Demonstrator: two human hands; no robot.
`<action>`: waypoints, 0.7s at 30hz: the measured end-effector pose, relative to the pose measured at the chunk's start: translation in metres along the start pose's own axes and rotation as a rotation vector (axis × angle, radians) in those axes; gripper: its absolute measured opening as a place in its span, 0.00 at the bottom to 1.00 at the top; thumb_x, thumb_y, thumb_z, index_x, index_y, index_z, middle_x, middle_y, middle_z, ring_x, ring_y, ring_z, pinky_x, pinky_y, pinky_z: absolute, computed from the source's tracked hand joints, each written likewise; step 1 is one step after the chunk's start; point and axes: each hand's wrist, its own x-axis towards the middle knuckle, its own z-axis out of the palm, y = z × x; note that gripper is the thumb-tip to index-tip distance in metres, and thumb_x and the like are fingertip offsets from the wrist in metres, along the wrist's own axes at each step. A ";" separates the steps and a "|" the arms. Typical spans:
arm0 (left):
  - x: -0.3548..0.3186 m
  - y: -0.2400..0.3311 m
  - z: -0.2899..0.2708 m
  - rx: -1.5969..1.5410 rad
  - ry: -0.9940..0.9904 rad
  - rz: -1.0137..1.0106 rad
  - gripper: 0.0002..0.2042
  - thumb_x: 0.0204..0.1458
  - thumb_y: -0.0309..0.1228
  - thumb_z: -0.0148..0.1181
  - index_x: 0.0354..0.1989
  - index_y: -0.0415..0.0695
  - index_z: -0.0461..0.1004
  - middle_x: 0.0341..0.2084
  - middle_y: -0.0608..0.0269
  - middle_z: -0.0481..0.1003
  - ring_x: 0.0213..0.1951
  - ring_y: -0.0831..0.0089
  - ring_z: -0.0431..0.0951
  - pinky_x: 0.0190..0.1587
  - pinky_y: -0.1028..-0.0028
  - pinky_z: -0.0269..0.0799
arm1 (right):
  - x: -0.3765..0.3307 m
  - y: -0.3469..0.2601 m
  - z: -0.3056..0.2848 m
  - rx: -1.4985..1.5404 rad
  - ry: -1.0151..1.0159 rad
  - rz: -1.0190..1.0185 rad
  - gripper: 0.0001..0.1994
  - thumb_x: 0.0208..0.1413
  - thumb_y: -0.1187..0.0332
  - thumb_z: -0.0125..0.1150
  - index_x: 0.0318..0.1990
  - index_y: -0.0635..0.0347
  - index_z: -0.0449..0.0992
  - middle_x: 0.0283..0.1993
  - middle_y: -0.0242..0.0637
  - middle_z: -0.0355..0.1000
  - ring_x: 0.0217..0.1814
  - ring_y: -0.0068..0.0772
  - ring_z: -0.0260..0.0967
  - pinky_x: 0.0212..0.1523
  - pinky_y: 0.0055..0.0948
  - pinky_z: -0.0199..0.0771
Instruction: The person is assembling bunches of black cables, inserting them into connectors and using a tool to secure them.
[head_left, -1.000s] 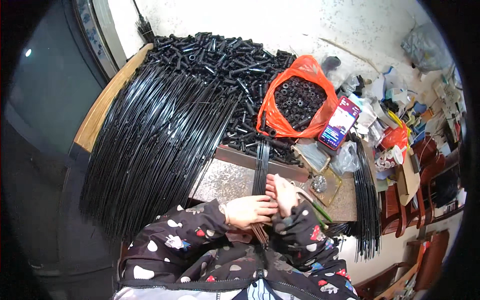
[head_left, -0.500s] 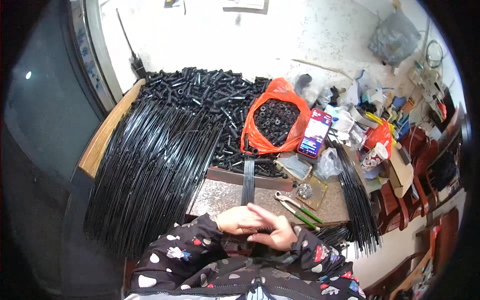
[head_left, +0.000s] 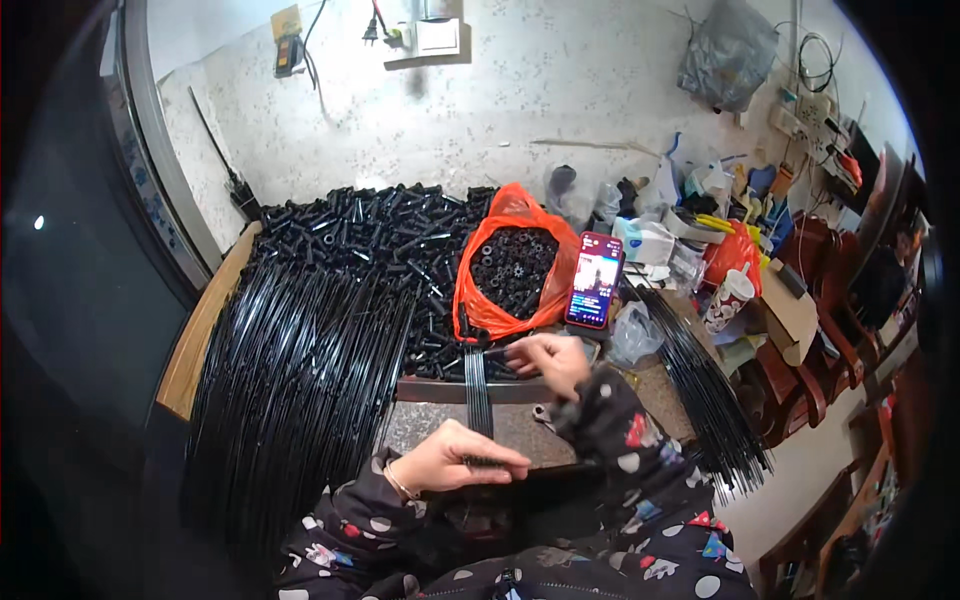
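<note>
Left hand [head_left: 455, 460]: closed over near end of a small rod bundle [head_left: 478, 392], fingers curled on top, pinning it at the bench's near edge. Bundle runs straight away from the person across the bench [head_left: 430, 425], approx. at its centre, over a dark bar [head_left: 440, 390] lying crosswise.

Right hand [head_left: 550, 358]: reached fwd to far end of the same bundle, fingers pinched at its tip, by the foot of the orange bag [head_left: 490, 310]. Whether it grips the rods or a small black part there: cannot tell, too small.

Orange bag: open, holds black ring-like parts, sits at bench's far side, right of centre. Black tube heap [head_left: 370, 225] fills far-left area, touching the bag's left side. Large rod sheaf [head_left: 290, 390] lies along the left edge, overhanging the near side; wooden board [head_left: 200, 335] beside it at left. Second rod sheaf [head_left: 705, 395] lies at the right edge, slanting toward near-right corner.

Phone [head_left: 594, 281]: upright, screen lit, leaning just right of the bag. Clear plastic bag [head_left: 634, 335] below it. Paper cup [head_left: 728, 298] and cardboard box [head_left: 790, 310] further right, amid misc. clutter at far-right corner.

Both sleeves dark w/ pale and red spots.
</note>
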 end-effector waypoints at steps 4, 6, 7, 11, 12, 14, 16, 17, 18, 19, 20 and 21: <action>-0.001 -0.008 0.009 0.003 0.000 0.003 0.11 0.42 0.21 0.60 0.37 0.39 0.75 0.30 0.59 0.77 0.36 0.69 0.77 0.43 0.73 0.69 | 0.019 0.100 -0.070 -1.113 0.341 -0.137 0.10 0.39 0.66 0.61 0.30 0.59 0.76 0.31 0.40 0.66 0.36 0.39 0.66 0.36 0.34 0.67; -0.003 -0.003 0.007 0.015 0.021 -0.034 0.12 0.41 0.21 0.60 0.37 0.38 0.75 0.30 0.58 0.77 0.38 0.66 0.77 0.48 0.68 0.67 | 0.021 0.110 -0.070 -1.201 0.299 -0.381 0.07 0.38 0.67 0.61 0.26 0.58 0.76 0.28 0.36 0.64 0.35 0.37 0.63 0.36 0.32 0.66; -0.002 0.000 0.006 0.013 0.064 -0.028 0.12 0.42 0.21 0.60 0.37 0.38 0.74 0.30 0.58 0.77 0.38 0.66 0.77 0.49 0.68 0.67 | 0.021 0.110 -0.067 -1.199 0.294 -0.387 0.07 0.38 0.67 0.61 0.26 0.58 0.76 0.28 0.36 0.64 0.35 0.37 0.63 0.36 0.32 0.66; 0.007 0.004 -0.003 0.061 0.061 0.069 0.11 0.43 0.22 0.58 0.37 0.36 0.74 0.29 0.59 0.77 0.37 0.66 0.77 0.49 0.66 0.66 | 0.014 0.105 -0.071 -1.193 0.340 -0.497 0.04 0.37 0.70 0.61 0.24 0.57 0.75 0.28 0.34 0.64 0.34 0.35 0.62 0.36 0.29 0.66; 0.008 0.004 -0.003 0.061 0.064 0.067 0.11 0.43 0.22 0.58 0.37 0.36 0.74 0.29 0.59 0.77 0.37 0.66 0.77 0.49 0.66 0.66 | 0.015 0.104 -0.071 -1.195 0.337 -0.520 0.02 0.38 0.71 0.59 0.22 0.57 0.74 0.27 0.34 0.64 0.34 0.36 0.62 0.35 0.31 0.66; 0.009 0.002 -0.003 0.069 0.102 0.058 0.10 0.44 0.22 0.58 0.36 0.37 0.74 0.29 0.59 0.77 0.36 0.66 0.77 0.49 0.66 0.66 | 0.014 0.103 -0.070 -1.196 0.328 -0.543 0.02 0.39 0.72 0.57 0.21 0.58 0.72 0.27 0.34 0.64 0.35 0.37 0.62 0.34 0.32 0.67; 0.002 0.004 -0.005 0.062 0.183 -0.023 0.09 0.43 0.22 0.58 0.35 0.36 0.74 0.29 0.58 0.77 0.36 0.67 0.77 0.47 0.70 0.68 | 0.015 0.070 -0.042 -0.945 0.437 -0.676 0.01 0.42 0.74 0.57 0.24 0.61 0.72 0.29 0.37 0.66 0.36 0.38 0.64 0.34 0.31 0.67; 0.003 0.002 -0.004 0.052 0.222 -0.035 0.09 0.43 0.22 0.58 0.35 0.36 0.74 0.29 0.58 0.77 0.35 0.67 0.77 0.45 0.72 0.69 | 0.005 0.047 -0.030 -0.710 0.377 -0.623 0.02 0.43 0.75 0.56 0.26 0.62 0.72 0.30 0.37 0.67 0.35 0.37 0.65 0.34 0.29 0.67; 0.001 0.008 -0.004 0.074 0.277 -0.051 0.09 0.44 0.22 0.58 0.35 0.36 0.74 0.29 0.57 0.77 0.34 0.69 0.78 0.40 0.75 0.71 | -0.008 0.018 -0.014 -0.465 0.304 -0.573 0.03 0.44 0.76 0.56 0.29 0.64 0.72 0.31 0.38 0.68 0.34 0.37 0.67 0.34 0.28 0.67; 0.002 0.008 -0.004 0.132 0.300 -0.023 0.08 0.44 0.22 0.58 0.34 0.36 0.74 0.28 0.57 0.77 0.33 0.70 0.78 0.37 0.77 0.72 | -0.026 -0.006 -0.003 -0.322 0.242 -0.552 0.06 0.45 0.77 0.56 0.33 0.64 0.74 0.30 0.38 0.68 0.29 0.33 0.67 0.31 0.25 0.66; 0.004 0.003 -0.003 0.130 0.304 -0.020 0.08 0.44 0.22 0.58 0.34 0.36 0.74 0.28 0.57 0.77 0.33 0.70 0.78 0.37 0.77 0.72 | -0.048 -0.032 0.008 -0.298 0.196 -0.517 0.09 0.45 0.79 0.55 0.36 0.62 0.74 0.30 0.38 0.68 0.29 0.31 0.67 0.31 0.23 0.66; 0.007 0.001 -0.002 0.128 0.300 -0.012 0.08 0.44 0.22 0.58 0.34 0.36 0.74 0.28 0.57 0.77 0.33 0.70 0.78 0.37 0.76 0.72 | -0.067 -0.042 0.014 -0.299 0.158 -0.550 0.12 0.43 0.80 0.55 0.38 0.61 0.75 0.29 0.37 0.67 0.29 0.32 0.66 0.30 0.24 0.66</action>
